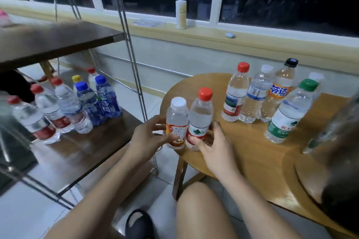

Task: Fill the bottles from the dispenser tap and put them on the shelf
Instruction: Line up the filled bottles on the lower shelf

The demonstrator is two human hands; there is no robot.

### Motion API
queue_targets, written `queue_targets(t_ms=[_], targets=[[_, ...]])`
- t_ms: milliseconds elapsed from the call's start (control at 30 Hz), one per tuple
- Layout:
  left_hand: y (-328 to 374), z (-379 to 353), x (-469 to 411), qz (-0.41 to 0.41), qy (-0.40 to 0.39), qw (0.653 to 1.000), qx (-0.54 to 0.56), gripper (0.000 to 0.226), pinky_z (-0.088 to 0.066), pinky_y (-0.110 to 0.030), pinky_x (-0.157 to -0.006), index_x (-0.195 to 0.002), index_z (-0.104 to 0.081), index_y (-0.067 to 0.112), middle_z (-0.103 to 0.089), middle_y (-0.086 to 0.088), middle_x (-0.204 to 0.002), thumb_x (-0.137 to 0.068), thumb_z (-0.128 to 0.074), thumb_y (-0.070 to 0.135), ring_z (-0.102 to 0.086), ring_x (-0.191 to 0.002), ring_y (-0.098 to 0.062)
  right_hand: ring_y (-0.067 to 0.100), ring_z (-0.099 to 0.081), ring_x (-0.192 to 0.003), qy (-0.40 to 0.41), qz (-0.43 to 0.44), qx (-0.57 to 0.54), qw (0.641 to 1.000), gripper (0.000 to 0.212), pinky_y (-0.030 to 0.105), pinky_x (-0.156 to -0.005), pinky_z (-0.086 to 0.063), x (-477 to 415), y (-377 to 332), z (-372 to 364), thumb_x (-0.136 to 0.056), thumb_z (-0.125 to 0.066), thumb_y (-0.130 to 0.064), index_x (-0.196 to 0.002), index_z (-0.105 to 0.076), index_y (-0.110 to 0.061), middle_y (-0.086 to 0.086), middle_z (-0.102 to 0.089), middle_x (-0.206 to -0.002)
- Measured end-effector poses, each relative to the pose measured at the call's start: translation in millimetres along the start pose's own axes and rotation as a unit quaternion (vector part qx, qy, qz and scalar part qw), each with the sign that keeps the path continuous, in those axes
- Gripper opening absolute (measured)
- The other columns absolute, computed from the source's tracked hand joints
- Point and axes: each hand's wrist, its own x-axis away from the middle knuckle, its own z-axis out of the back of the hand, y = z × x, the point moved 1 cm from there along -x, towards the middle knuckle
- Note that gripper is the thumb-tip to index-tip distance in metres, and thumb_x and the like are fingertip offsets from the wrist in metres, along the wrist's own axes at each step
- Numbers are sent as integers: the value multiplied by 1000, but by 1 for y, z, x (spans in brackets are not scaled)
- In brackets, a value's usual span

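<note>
Two capped bottles stand side by side at the left edge of the round wooden table (252, 153): a white-capped bottle (176, 116) with an orange label and a red-capped bottle (201, 114) with a red label. My left hand (149, 137) wraps the white-capped one from the left. My right hand (211, 145) grips the base of the red-capped one from the right. Several more capped bottles (258, 95) stand farther back on the table. On the lower shelf board (81, 153) at left stand several filled bottles (73, 103). The dispenser tap is not in view.
A dark upper shelf board (52, 39) on thin metal posts (134, 60) sits left. A pump bottle (181, 10) stands on the window sill. A blurred dark object (338, 141) intrudes at right. My knee (204, 211) and a black slipper (139, 225) are below.
</note>
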Motion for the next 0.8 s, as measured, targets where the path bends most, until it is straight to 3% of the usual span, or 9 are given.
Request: queue_targets(t_ms=[100, 200, 300, 433, 533, 600, 700, 800], targets=[[-13, 37, 12, 4, 42, 999, -10, 56, -63, -37, -97, -137, -70, 34, -79, 17, -120, -86, -92, 28, -74, -113, -2, -7, -63, -113, -43, 20, -30, 998, 62, 21, -96, -55, -6, -21, -38, -86, -89, -41, -139, -58, -33, -24, -67, -129], [-29, 71, 23, 20, 92, 996, -11, 54, -63, -36, -97, -132, -72, 28, -81, 15, -113, -83, -94, 19, -77, -107, -6, -3, -68, -109, -68, 45, -36, 996, 60, 27, -92, -58, -12, -38, -77, -84, -88, -49, -132, -59, -31, -20, -71, -123], [-49, 103, 32, 38, 131, 990, -17, 53, -62, -37, -96, -128, -72, 32, -82, 14, -112, -82, -95, 18, -77, -106, -7, -8, -69, -107, -108, 51, -61, 991, 53, 27, -90, -61, -16, -55, -114, -85, -91, -41, -126, -56, -38, -26, -71, -116], [-73, 138, 44, 58, 195, 978, -50, 53, -56, -12, -82, -125, -71, 35, -80, 25, -103, -80, -97, 23, -74, -98, 7, -6, -67, -112, -175, 69, -70, 980, 55, 27, -94, -60, -20, -73, -161, -88, -90, -37, -128, -53, -44, -28, -68, -122], [-100, 159, 51, 88, 237, 967, -36, 56, -63, -29, -83, -124, -72, 30, -82, 12, -105, -77, -99, 16, -77, -96, -2, -9, -65, -113, -193, 100, -57, 974, 58, 21, -96, -58, -23, -82, -194, -88, -89, -38, -136, -56, -39, -27, -69, -127], [-118, 168, 57, 108, 256, 960, -22, 57, -66, -30, -83, -127, -70, 21, -82, 6, -106, -78, -96, 8, -78, -94, -3, -16, -63, -109, -213, 115, -50, 969, 58, 19, -96, -57, -25, -87, -217, -88, -90, -36, -136, -58, -36, -28, -68, -124], [-142, 177, 63, 129, 294, 947, -35, 54, -62, -20, -83, -129, -68, 17, -80, 8, -113, -82, -93, 6, -74, -100, 4, -1, -70, -116, -240, 129, -38, 961, 63, 34, -98, -61, -31, -88, -254, -86, -91, -38, -138, -57, -34, -19, -73, -129], [-157, 182, 64, 155, 331, 930, -45, 53, -51, -4, -73, -132, -66, 13, -75, 6, -117, -86, -89, 2, -66, -96, 18, 11, -70, -120, -271, 122, -13, 955, 65, 39, -101, -60, -35, -92, -285, -86, -91, -40, -139, -56, -29, -11, -73, -133]])
